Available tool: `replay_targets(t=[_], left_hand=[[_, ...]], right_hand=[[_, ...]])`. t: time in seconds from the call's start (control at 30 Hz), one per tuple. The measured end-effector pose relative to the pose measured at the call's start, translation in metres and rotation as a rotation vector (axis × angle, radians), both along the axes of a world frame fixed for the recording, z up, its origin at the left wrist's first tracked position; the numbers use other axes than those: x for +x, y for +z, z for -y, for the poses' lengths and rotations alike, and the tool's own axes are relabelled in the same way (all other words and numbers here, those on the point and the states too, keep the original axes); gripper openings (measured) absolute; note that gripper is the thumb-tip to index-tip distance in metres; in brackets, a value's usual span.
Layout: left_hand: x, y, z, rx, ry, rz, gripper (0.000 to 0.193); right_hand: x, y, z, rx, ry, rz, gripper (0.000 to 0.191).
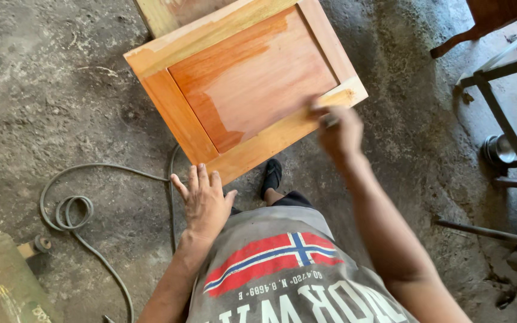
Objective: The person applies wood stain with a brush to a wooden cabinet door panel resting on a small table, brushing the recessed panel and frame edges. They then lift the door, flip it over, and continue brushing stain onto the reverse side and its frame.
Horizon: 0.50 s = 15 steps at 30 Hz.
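Observation:
A wooden cabinet door panel lies tilted in front of me, its recessed middle and left frame stained orange-brown, the right and top frame paler. My left hand rests flat, fingers spread, at the panel's near corner. My right hand is closed on a small dark applicator, blurred, pressed to the panel's near right edge. What exactly it holds is hard to make out.
A grey hose coils on the rough concrete floor at left. A greenish board lies bottom left. A metal frame and a tin stand at right. My dark shoe shows below the panel.

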State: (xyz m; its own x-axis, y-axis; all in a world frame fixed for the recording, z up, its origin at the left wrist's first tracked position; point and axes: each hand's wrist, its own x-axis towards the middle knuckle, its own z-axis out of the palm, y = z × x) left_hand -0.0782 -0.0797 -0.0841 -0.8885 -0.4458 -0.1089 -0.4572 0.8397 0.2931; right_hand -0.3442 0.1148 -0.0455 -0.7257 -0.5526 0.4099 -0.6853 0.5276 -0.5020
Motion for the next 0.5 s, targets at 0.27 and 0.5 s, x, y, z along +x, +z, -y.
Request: replay_targets(t=[0.27, 0.5], left_hand=[[0.001, -0.006, -0.005, 0.031, 0.026, -0.040, 0.075], [0.003, -0.005, -0.007, 0.073, 0.097, 0.006, 0.076]], right_hand=[[0.024, 0.005, 0.116, 0.466, 0.647, 0.562, 0.016], [-0.159, 0.044, 0.088, 1.092, 0.146, 0.423, 0.012]])
